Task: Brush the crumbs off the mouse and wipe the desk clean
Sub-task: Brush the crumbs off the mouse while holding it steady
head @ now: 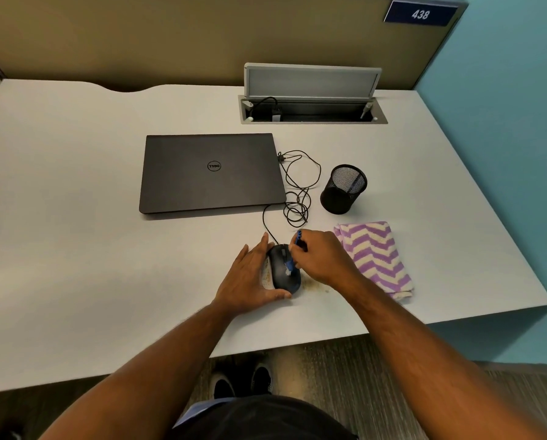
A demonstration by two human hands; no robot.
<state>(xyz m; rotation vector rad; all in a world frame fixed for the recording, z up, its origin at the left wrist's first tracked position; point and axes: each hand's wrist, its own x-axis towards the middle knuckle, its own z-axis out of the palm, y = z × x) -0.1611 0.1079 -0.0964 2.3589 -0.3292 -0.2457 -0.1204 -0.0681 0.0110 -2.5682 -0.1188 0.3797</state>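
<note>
A black wired mouse [281, 269] lies on the white desk [91, 249] near its front edge. My left hand [250, 281] cups the mouse's left side and rear, holding it steady. My right hand [321, 257] grips a small blue brush [293, 254], whose bristles rest on the top of the mouse. Brown crumbs [316, 285] are scattered on the desk to the right of the mouse, and more crumbs lie along its left side. A folded purple-and-cream zigzag cloth [377, 255] lies just right of my right hand.
A closed dark laptop [210, 173] sits behind the mouse, with the tangled mouse cable [297, 185] beside it. A black mesh pen cup [343, 188] stands behind the cloth. An open cable hatch [312, 100] is at the desk's back, under the partition wall.
</note>
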